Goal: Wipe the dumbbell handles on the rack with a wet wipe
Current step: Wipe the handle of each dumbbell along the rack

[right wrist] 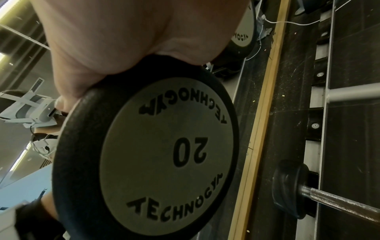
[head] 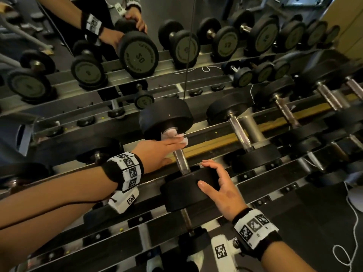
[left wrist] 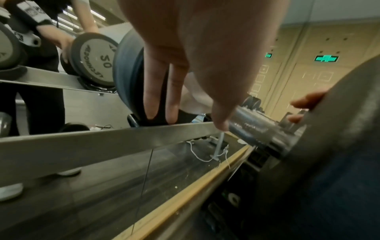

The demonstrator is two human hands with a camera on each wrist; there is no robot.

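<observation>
A black 20 dumbbell lies on the rack [head: 261,179] in the middle of the head view. My left hand [head: 167,149] pinches a white wet wipe [head: 174,135] around the far end of its steel handle [head: 182,162], right against the far head [head: 167,116]. The left wrist view shows my thumb on the handle [left wrist: 261,129] and the wipe [left wrist: 197,97] bunched behind it. My right hand [head: 212,177] grips the near head [head: 184,193], fingers curled over its top. In the right wrist view my palm [right wrist: 123,40] sits on the rim of the grey "20" face [right wrist: 164,154].
A mirror [head: 196,12] behind the rack reflects the dumbbells and my arms. More dumbbells lie to the right, the nearest one [head: 239,132] close by. A thinner bar [head: 186,216] sits on the tier below. White cord [head: 351,213] trails on the floor at right.
</observation>
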